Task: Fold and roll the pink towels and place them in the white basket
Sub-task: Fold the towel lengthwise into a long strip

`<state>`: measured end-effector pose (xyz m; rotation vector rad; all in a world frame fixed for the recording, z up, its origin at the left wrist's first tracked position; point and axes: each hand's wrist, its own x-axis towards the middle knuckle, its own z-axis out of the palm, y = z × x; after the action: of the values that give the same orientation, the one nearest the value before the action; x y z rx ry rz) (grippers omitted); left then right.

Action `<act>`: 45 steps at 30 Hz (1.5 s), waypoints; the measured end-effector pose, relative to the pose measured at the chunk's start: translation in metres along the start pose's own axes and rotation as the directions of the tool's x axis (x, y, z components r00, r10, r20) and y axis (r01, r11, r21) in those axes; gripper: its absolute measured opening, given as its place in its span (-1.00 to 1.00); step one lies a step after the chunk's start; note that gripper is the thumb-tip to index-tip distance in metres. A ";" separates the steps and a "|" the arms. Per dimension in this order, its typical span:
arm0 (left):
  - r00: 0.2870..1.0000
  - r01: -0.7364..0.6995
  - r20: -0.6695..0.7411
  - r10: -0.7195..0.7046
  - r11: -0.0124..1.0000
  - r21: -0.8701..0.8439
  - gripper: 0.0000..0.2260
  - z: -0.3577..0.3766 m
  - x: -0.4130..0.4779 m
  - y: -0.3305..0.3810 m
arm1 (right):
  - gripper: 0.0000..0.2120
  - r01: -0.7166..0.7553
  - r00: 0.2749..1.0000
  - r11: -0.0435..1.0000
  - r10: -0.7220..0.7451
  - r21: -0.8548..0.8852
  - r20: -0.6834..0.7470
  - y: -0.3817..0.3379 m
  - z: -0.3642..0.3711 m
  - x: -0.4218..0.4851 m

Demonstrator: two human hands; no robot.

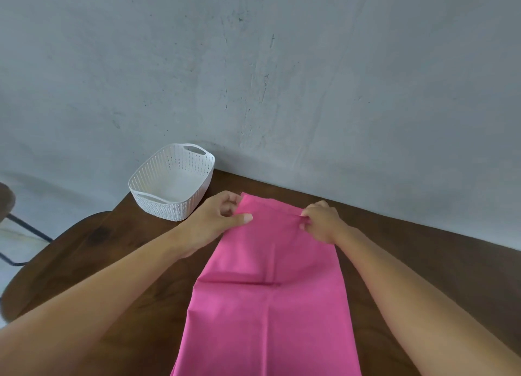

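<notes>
A pink towel (267, 296) lies as a long folded strip on the dark wooden table (423, 263), running from the near edge toward the wall. My left hand (217, 220) pinches its far left corner between thumb and fingers. My right hand (321, 223) pinches the far right corner, fingers curled on the edge. The white basket (146, 178) stands empty at the table's far left corner, just left of my left hand.
A grey wall (282, 65) rises right behind the table's far edge. A round wooden stool (42, 263) with dark metal legs stands left of the table, over a pale floor. Bare wood shows on both sides of the towel.
</notes>
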<state>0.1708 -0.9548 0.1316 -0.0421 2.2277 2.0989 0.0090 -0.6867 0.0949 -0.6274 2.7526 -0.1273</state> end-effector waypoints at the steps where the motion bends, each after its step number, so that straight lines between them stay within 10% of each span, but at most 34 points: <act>1: 1.000 0.005 0.001 -0.005 0.999 0.032 -0.76 -0.002 0.003 -0.002 | -0.91 -0.025 1.000 0.999 0.025 0.027 -0.014 0.008 -0.001 -0.005; 15: 0.963 0.139 -0.267 -0.048 0.932 0.336 -0.75 -0.007 0.107 -0.045 | -0.71 0.023 0.923 0.999 -0.008 0.035 -0.384 0.054 -0.022 -0.061; 27: 0.969 0.093 -0.228 0.094 0.717 0.691 -0.44 0.012 0.144 -0.093 | -0.81 0.039 0.950 0.999 -0.042 -0.017 -0.310 0.073 -0.003 -0.054; 33: 0.965 0.260 -0.183 -0.186 0.751 0.607 -0.61 0.003 0.160 -0.084 | -0.82 0.038 0.958 0.999 -0.039 -0.010 -0.286 0.075 0.006 -0.048; 45: 0.919 0.376 -0.240 -0.312 0.876 0.303 -0.74 0.004 0.159 -0.073 | -0.84 -0.002 0.961 1.000 0.006 0.012 -0.278 0.076 0.008 -0.051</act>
<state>0.0181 -0.9499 0.0464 -0.5902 2.4344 1.5561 0.0248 -0.5963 0.0899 -0.6445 3.0202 -0.2477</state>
